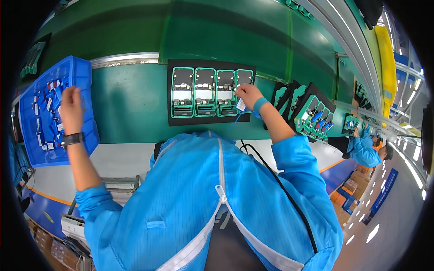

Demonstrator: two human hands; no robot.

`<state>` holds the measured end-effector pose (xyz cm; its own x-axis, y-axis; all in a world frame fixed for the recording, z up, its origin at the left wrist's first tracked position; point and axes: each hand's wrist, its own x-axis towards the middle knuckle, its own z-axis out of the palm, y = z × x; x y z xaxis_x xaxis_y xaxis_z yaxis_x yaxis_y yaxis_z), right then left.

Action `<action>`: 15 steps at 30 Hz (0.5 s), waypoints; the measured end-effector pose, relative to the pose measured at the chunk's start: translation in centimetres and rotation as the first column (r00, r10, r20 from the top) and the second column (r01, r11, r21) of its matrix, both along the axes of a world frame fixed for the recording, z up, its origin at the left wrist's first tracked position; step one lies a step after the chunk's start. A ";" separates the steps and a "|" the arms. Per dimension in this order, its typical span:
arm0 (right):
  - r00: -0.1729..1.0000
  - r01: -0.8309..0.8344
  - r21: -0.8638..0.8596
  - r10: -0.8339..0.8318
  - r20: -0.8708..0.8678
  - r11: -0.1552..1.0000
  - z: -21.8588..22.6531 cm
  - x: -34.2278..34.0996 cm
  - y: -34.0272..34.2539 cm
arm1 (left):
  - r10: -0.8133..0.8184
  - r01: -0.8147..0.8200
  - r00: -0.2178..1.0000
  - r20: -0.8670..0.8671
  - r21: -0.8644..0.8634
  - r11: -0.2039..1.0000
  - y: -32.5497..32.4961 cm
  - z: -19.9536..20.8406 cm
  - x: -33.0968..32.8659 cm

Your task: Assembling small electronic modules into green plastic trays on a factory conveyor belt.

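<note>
My left hand (72,108) is over the blue bin (88,97), above a pile of small blue battery packs (47,106) with white labels. Motion smears its fingers, so whether they grip anything does not show. Toward the middle, my right hand (251,96) is closed, its fingertips pinched at the rightmost green-framed unit (244,77). A blue battery pack with a white label (241,105) sticks out beneath that hand, tilted, partly hidden by the palm. Several such green frames with circuit parts (205,90) lie in a row on a black tray (212,120).
To the right, further black trays (312,92) carry green frames (312,118), some with blue packs. A blue band (260,105) circles my right wrist. A black cable (275,178) runs down my jacket. Another person (365,151) in blue works at the far right.
</note>
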<state>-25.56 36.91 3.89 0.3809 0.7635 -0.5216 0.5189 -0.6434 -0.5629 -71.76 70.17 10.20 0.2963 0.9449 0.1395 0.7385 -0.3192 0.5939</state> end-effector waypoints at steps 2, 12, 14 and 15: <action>0.987 -0.112 -0.072 0.119 0.107 0.991 -1.6 0.3 1.3 | 0.066 -0.074 0.967 -0.245 -0.023 0.997 3.8 -1.0 -7.1; 0.903 -0.070 -0.409 0.231 0.361 0.910 -2.0 -1.6 4.1 | -0.041 -0.279 0.708 -0.705 -0.332 0.901 6.6 -12.8 -20.1; 0.901 -0.071 -0.411 0.235 0.365 0.909 -1.8 -2.0 4.2 | -0.014 -0.266 0.617 -0.787 -0.225 0.938 5.5 -12.5 -21.5; 0.892 -0.040 -0.409 0.217 0.396 0.912 -1.6 -2.1 4.1 | 0.017 -0.229 0.523 -0.852 -0.121 0.966 5.1 -12.0 -21.2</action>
<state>-27.69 41.05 2.25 0.5437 0.5963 -0.5906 0.7418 -0.6705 0.0059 -92.97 75.24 -1.77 0.0531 0.9536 -0.2963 0.9467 -0.1425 -0.2887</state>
